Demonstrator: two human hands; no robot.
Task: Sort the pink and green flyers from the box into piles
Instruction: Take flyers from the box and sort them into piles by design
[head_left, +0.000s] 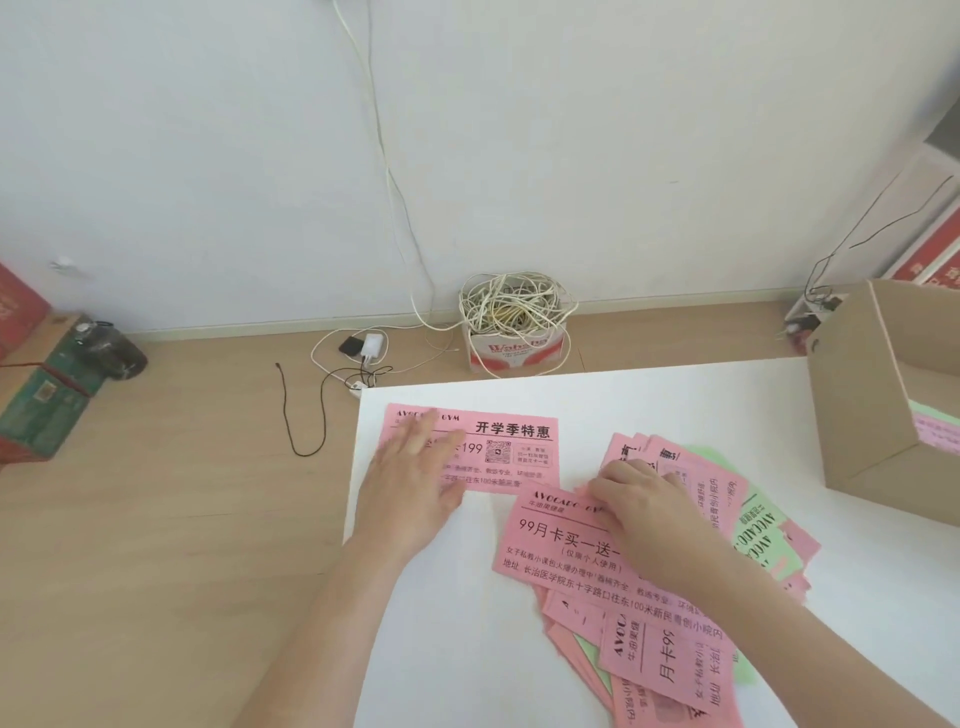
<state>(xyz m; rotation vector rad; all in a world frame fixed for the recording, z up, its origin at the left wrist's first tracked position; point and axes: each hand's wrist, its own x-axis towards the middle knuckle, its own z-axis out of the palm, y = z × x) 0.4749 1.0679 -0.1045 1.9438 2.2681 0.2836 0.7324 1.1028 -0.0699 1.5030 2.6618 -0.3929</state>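
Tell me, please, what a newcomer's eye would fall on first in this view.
The messy heap of pink and green flyers on the right of the white table stands out, the right hand resting on it. The left hand lies flat on a lone pink flyer at the table's far left. An open cardboard box stands at the right edge.
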